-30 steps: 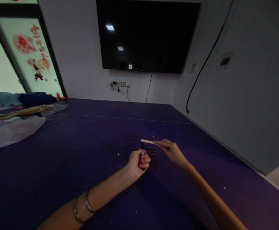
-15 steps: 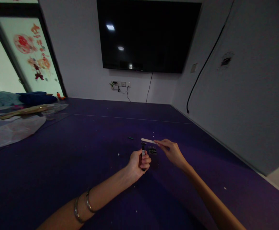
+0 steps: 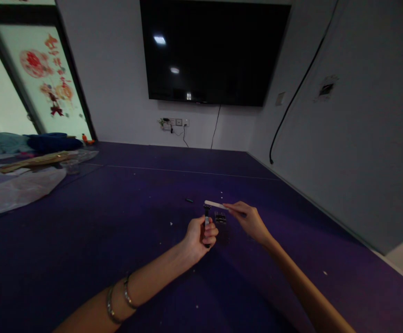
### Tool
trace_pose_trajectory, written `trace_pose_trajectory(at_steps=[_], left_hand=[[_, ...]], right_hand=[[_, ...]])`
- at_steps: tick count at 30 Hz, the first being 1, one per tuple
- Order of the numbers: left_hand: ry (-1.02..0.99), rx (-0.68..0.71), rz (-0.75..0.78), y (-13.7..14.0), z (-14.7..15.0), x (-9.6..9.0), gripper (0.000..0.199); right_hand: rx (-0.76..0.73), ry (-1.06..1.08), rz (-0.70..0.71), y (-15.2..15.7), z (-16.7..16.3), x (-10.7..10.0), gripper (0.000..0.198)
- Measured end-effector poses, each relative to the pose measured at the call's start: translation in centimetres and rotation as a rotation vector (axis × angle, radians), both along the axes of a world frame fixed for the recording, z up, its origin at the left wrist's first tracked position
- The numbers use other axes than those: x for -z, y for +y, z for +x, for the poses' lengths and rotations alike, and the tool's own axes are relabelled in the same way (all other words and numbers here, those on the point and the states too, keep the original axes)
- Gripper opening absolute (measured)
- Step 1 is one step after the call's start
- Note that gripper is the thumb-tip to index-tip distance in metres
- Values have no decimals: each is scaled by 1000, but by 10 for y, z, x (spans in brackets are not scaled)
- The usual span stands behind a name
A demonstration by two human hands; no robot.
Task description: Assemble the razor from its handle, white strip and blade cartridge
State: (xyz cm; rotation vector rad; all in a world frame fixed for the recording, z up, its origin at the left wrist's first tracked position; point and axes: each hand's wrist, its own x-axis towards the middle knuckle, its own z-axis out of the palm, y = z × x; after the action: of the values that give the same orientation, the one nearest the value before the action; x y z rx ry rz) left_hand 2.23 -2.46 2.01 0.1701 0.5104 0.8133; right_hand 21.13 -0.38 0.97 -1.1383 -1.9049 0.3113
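Observation:
In the head view, my left hand is wrapped around the dark and pale handle of a razor, held upright with its T-shaped head at the top. My right hand pinches one end of a slim white stick between thumb and fingers. The stick's free, rounded end lies at the razor head; whether they touch I cannot tell. Close by, between the hands, a small clear case with dark pieces rests on the purple surface. A short dark green rod lies a little farther off.
Small white scraps are scattered over the surface. Plastic wrapping and folded cloths lie at the far left. A black cable hangs along the right wall, and a large television is mounted ahead.
The white stick and my right hand have shifted very slightly to the right. My left hand and the razor look still.

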Motion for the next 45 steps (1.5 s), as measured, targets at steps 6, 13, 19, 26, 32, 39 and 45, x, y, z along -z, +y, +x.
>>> trace_pose_trajectory(at_steps=[6,13,19,26,32,39,45], left_hand=[[-3,-4,-4,0,0,0,35],[2,-3,-1,0,0,-1,35],[17,-9,0,0,0,-2,36],[28,-14,5,1,0,-2,33],[16,-14,1,1,0,-2,34],[4,-21,16,1,0,0,31],[16,-19,38,1,0,0,32]], right_hand=[[-25,-4,-31,0,0,0,27],[-55,7,-57,4,6,2,27],[-55,11,-76,2,6,-1,27],[-39,9,-99,1,7,-3,27],[-15,9,-108,1,8,-3,28],[-19,7,-123,0,8,-5,28],[-57,22,-155,4,11,-2,28]])
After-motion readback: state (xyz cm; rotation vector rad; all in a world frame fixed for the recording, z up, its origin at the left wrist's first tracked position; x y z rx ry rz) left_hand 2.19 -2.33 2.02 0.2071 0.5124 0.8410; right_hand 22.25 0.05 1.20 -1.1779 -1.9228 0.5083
